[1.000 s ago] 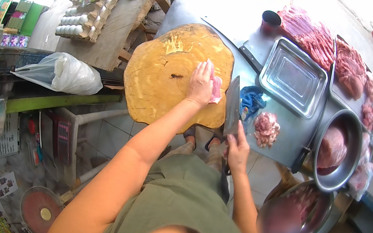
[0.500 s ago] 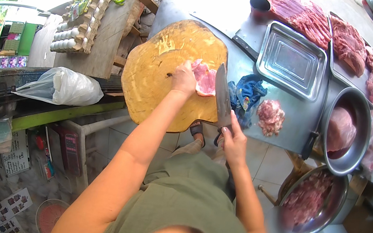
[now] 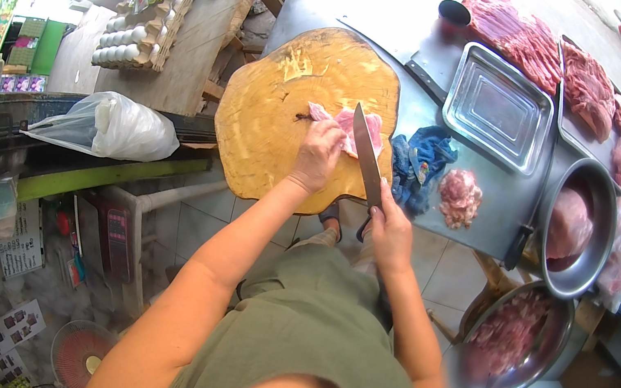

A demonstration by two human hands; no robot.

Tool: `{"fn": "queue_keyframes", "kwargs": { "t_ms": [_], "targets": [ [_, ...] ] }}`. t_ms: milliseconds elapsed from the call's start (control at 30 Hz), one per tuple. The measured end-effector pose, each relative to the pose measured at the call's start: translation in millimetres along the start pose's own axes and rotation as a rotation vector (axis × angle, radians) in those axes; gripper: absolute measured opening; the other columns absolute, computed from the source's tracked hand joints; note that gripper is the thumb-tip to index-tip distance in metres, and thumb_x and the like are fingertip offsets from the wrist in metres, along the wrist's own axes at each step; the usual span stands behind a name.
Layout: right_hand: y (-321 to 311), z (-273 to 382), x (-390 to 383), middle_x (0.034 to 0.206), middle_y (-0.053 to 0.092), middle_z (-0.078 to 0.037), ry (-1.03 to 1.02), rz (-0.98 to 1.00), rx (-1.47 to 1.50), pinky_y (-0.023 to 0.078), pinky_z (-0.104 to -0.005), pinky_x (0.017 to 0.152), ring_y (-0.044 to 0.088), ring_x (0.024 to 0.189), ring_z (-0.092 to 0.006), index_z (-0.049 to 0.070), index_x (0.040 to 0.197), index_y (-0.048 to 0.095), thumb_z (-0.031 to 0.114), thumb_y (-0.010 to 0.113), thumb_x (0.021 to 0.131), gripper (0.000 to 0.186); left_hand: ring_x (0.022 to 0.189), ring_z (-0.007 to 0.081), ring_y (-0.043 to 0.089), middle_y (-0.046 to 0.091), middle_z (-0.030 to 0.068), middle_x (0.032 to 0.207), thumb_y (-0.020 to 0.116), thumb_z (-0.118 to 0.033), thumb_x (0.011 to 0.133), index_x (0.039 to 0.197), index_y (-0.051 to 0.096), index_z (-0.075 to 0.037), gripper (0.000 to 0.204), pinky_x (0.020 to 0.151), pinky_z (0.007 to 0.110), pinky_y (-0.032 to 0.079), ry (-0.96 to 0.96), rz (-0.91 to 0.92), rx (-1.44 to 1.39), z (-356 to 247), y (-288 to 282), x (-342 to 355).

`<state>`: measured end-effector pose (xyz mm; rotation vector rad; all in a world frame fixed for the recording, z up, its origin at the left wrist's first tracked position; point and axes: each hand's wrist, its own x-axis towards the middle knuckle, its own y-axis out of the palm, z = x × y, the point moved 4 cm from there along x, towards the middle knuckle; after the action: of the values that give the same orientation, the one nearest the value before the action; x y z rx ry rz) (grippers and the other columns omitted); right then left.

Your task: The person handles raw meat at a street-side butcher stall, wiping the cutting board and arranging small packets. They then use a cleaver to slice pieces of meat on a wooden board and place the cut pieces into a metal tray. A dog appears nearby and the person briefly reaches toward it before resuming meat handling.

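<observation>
A thick round wooden chopping block (image 3: 260,127) lies in front of me with a piece of pink raw meat (image 3: 374,129) on it. My left hand (image 3: 319,156) presses its bent fingers on the meat's left part, hiding some of it. In my right hand (image 3: 392,232), closed round the handle, is a knife (image 3: 367,154); its broad blade points away from me and lies over the meat, just right of my left fingers. To the right of the block are a crumpled blue cloth (image 3: 420,164) and a small heap of meat pieces (image 3: 459,199).
A second knife (image 3: 425,81) rests beside an empty metal tray (image 3: 499,107). Beyond are a large meat slab (image 3: 515,35) and a meat tray (image 3: 563,126). Metal bowls (image 3: 580,229) with meat stand at the right. At left are an egg tray (image 3: 146,19) and a white plastic bag (image 3: 118,129).
The knife has moved left from the meat's right edge and now crosses over it. My left hand has shifted on the meat, a strip of which now shows left of its fingers.
</observation>
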<state>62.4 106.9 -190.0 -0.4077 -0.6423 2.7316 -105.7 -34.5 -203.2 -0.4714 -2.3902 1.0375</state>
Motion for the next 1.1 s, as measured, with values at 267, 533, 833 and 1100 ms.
{"fn": "queue_keyframes", "kwargs": {
  "t_ms": [267, 533, 833, 1100],
  "targets": [
    [14.5, -7.8, -9.9, 0.086, 0.060, -0.013, -0.061, 0.023, -0.189, 0.051, -0.0463, 0.069, 0.063, 0.077, -0.0353, 0.026, 0.147, 0.042, 0.009, 0.059, 0.089, 0.063, 0.106, 0.0350, 0.057, 0.061, 0.0170, 0.109, 0.066, 0.001, 0.078, 0.098, 0.063, 0.002, 0.020, 0.092, 0.041, 0.048, 0.197, 0.175, 0.019, -1.9, 6.7, -6.1],
    [13.9, -2.7, 1.2, 0.083, 0.055, -0.011, -0.147, 0.046, -0.461, 0.053, -0.0453, 0.061, 0.063, 0.067, -0.0329, 0.028, 0.146, 0.044, 0.010, 0.059, 0.089, 0.062, 0.104, 0.0337, 0.058, 0.064, 0.0159, 0.102, 0.065, -0.001, 0.080, 0.093, 0.064, 0.000, 0.013, 0.091, 0.040, 0.049, 0.203, 0.285, 0.069, 4.1, 6.5, -1.8],
    [36.6, 14.1, 37.8, 0.085, 0.059, -0.012, -0.111, 0.088, -0.558, 0.053, -0.0435, 0.061, 0.064, 0.068, -0.0337, 0.028, 0.147, 0.043, 0.005, 0.057, 0.086, 0.066, 0.102, 0.0326, 0.058, 0.063, 0.0146, 0.096, 0.063, -0.002, 0.078, 0.090, 0.063, -0.001, 0.012, 0.091, 0.039, 0.049, 0.256, 0.213, 0.030, 9.7, 7.0, 0.7],
    [54.8, 20.6, 76.0, 0.088, 0.060, -0.014, -0.213, 0.020, -0.567, 0.053, -0.0445, 0.063, 0.065, 0.071, -0.0343, 0.032, 0.147, 0.041, 0.003, 0.053, 0.086, 0.069, 0.098, 0.0332, 0.059, 0.063, 0.0155, 0.096, 0.066, -0.003, 0.078, 0.095, 0.064, 0.001, 0.018, 0.089, 0.039, 0.049, 0.175, 0.251, -0.083, 22.1, 4.2, -3.3]
  ]
}}
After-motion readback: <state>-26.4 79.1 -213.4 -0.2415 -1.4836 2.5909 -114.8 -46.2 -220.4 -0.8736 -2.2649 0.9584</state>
